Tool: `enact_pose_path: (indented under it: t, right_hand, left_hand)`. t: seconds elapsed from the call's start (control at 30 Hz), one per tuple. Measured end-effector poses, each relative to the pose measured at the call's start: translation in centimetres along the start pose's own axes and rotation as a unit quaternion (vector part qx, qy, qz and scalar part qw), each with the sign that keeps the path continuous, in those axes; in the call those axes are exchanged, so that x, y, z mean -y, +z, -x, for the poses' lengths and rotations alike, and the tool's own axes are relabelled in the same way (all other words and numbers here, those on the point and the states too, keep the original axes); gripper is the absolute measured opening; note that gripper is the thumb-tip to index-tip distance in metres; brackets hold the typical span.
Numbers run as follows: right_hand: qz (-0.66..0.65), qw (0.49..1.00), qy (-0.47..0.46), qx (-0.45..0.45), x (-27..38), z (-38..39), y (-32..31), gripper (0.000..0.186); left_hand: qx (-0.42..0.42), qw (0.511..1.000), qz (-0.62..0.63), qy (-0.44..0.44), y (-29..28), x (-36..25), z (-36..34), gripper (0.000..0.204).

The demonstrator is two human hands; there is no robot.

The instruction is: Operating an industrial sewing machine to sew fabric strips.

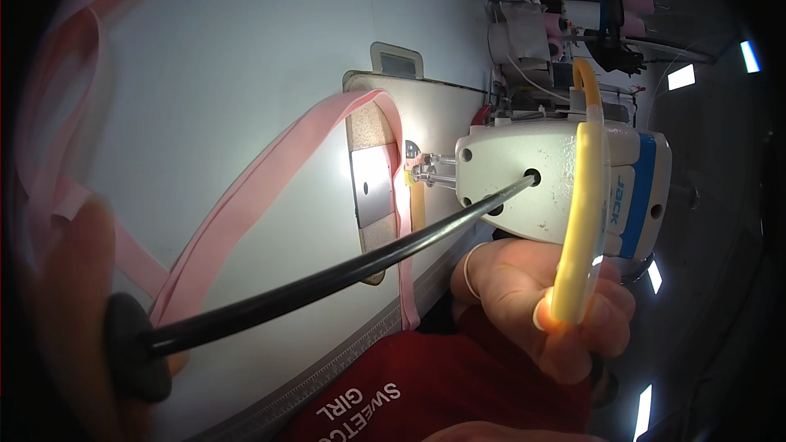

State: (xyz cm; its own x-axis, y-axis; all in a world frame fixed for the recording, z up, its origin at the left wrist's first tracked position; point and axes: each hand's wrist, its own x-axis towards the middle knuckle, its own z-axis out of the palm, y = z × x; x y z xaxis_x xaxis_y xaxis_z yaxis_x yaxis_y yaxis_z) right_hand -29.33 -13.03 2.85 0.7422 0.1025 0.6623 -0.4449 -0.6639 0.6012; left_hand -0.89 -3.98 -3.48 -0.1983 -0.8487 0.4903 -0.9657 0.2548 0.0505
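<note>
A white and blue sewing machine head [524, 172] lies sideways in the picture. My left hand [78, 286], blurred at the left rim, closes around the dark handle of a long black screwdriver [327, 274]. Its slim tip reaches into a round hole in the machine head. My right hand [565, 299], below the head, pinches the lower end of a translucent yellow tube [581, 213] that crosses it. A folded pink fabric strip [262, 172] runs over the needle plate [374, 184], beside the presser foot [415, 170].
The pale sewing table [246, 49] spreads to the left, with a ruler strip [327, 385] along its near edge. More pink strip [78, 115] loops at the left rim. Pink thread cones [636, 0] stand at the upper right. Dark red clothing [442, 385] fills the lower middle.
</note>
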Motion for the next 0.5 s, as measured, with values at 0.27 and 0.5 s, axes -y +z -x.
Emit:
enact_pose_path:
  t: [0.27,0.5]
  right_hand:
    - [-0.007,1.0,0.003,0.004,-0.01,0.09,-0.08,0.016]
    - [-0.025,1.0,0.002,0.0,-0.07,0.15,-0.14,0.018]
  left_hand:
    - [-0.003,1.0,-0.001,0.0,0.26,0.1,0.32,0.039]
    - [-0.006,1.0,-0.003,0.001,0.32,0.21,0.59,0.042]
